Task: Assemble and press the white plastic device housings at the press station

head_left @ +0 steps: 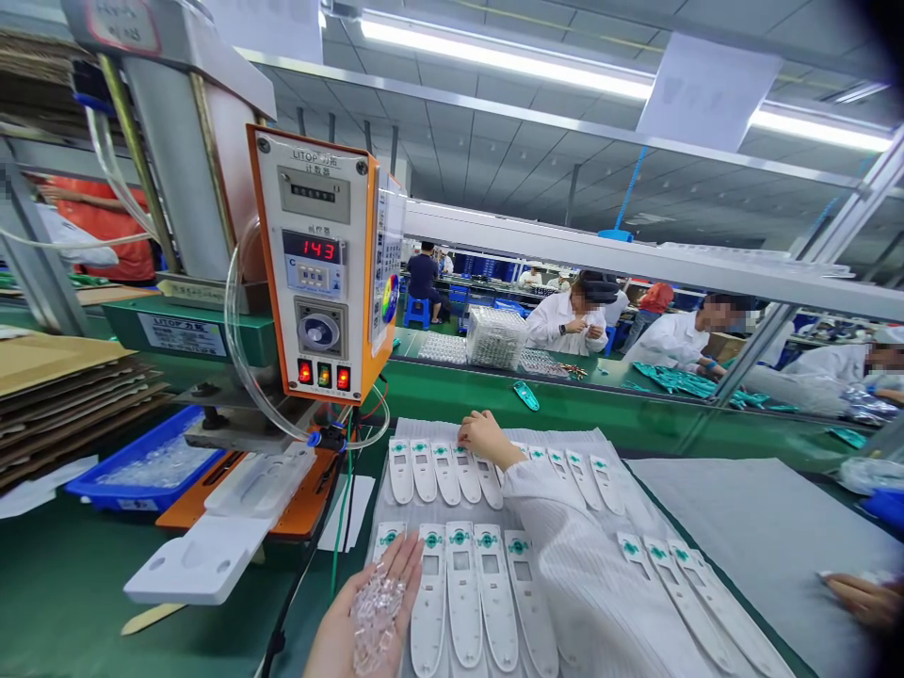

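Observation:
My left hand (340, 623) is palm up at the bottom, cupping a pile of small clear plastic pieces (378, 617); its fingers lie stretched over the front row. My right hand (489, 439) reaches to the back row, fingertips curled down together at the top end of one white plastic housing (464, 478). Whatever those fingers pinch is too small to see. Long white housings (464, 603) lie in two rows, each with a rectangular window and a green part near its top. My right sleeve covers some of them.
Left stands a press with an orange control box (321, 264) reading 143 and a white fixture (190, 570). Behind it, a blue tray (152, 461) holds clear pieces. A teal shell (525, 395) lies beyond the rows. Co-workers sit across; another person's hand (865, 598) shows at right.

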Tool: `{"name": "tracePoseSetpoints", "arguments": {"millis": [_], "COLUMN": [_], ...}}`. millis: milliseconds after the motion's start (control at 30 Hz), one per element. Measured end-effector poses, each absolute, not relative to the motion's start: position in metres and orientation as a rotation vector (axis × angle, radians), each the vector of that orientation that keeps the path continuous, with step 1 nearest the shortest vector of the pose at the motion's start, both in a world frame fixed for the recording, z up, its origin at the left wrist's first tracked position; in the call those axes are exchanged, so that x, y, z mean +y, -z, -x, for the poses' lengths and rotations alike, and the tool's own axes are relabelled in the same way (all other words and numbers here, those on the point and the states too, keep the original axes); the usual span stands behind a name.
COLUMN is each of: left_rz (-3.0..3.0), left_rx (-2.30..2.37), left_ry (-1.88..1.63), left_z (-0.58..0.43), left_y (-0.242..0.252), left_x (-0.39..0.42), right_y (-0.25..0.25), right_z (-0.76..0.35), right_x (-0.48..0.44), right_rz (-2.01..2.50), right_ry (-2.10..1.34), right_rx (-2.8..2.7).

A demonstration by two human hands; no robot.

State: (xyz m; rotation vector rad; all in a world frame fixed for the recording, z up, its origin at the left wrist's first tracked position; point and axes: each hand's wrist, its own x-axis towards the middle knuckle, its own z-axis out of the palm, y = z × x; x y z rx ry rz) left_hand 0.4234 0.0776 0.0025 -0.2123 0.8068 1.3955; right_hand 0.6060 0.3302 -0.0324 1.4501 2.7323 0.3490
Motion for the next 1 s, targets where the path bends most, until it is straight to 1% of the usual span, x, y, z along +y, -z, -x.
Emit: {"name": "tracePoseSetpoints", "arguments": {"millis": [267, 467, 667, 733, 833, 933, 1000], "left_rz": [0.224, 0.224, 0.251, 0.238, 0.244, 0.286, 0.297], "left_rx": [0.764, 0.741, 0.719, 0.706, 0.692, 0.663, 0.656], "left_ry": [-1.410, -1.411, -1.379, -1.382, -1.401, -1.424, -1.436], "left_z": [-0.424, -0.424, -0.427, -0.427, -0.428, -0.430, -0.431], "left_y": [-0.004, 0.002, 0.002, 0.003, 0.005, 0.004, 0.003], "left_x": [0.076, 0.075, 0.075, 0.076, 0.079, 0.080, 0.079], "right_y": [0.023, 0.022, -0.008, -0.022, -0.034, -0.033, -0.028], "right_z": [-0.619, -0.624, -0.607, -0.592, -0.569, -0.553, -0.549], "right_x": [0.324, 0.309, 0.275, 0.253, 0.214, 0.183, 0.174], "right_rz": [-1.527, -1.475, -1.479, -1.367, -1.011, -0.587, -0.477], "right_ry": [-0.315, -0.276, -0.209, -0.135, 0.025, 0.126, 0.117], "right_rx": [2.757, 2.817, 3.008, 3.116, 3.270, 3.385, 3.388]}}
